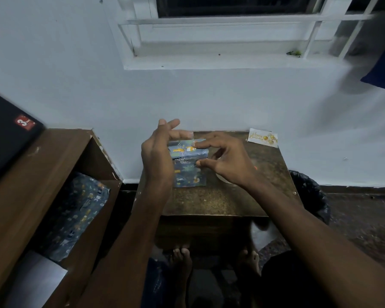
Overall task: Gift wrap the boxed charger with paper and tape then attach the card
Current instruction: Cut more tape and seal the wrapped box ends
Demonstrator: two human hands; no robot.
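The boxed charger, wrapped in blue animal-print paper (pixel 188 167), stands tilted on the small brown table (pixel 211 201). My left hand (pixel 158 156) grips its left side, with the fingers stretched over the top edge. My right hand (pixel 227 158) touches the front of the wrapped box with the index fingertip at the top fold and the thumb tip at mid-height. A small clear strip, seemingly tape (pixel 192 136), shows at the top edge between the two hands. The white birthday card (pixel 262 137) lies at the table's back right corner.
A pale round shape, possibly a tape roll (pixel 223 180), lies partly hidden under my right wrist. A wooden shelf on the left holds spare wrapping paper (pixel 76 214). A black bag (pixel 309 192) sits right of the table. A wall is close behind it.
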